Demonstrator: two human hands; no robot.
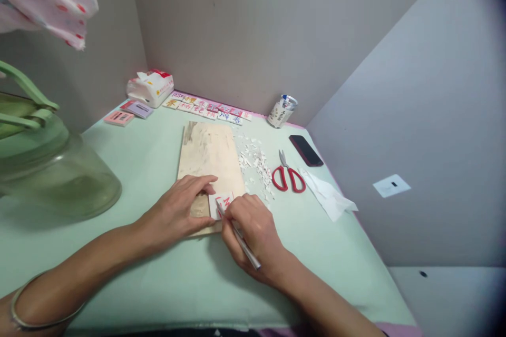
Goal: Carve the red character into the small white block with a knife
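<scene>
A small white carving block [214, 209] with red marks lies on the lower part of a pale wooden board [211, 152]. My left hand [184, 205] steadies the block, thumb at its near edge and fingers curled at its far left side. In my right hand [253, 231] is a slim silver craft knife [247, 250], held like a pen, its tip on the block's face. My right fingers cover part of the block. White shavings [259, 163] are scattered just right of the board.
Red-handled scissors [288, 176], a crumpled tissue [332, 197] and a phone [305, 150] lie to the right. At the back stand a can [282, 111], rows of lettered blocks [205, 107] and a tissue pack [150, 88]. A large glass jar [67, 174] occupies the left.
</scene>
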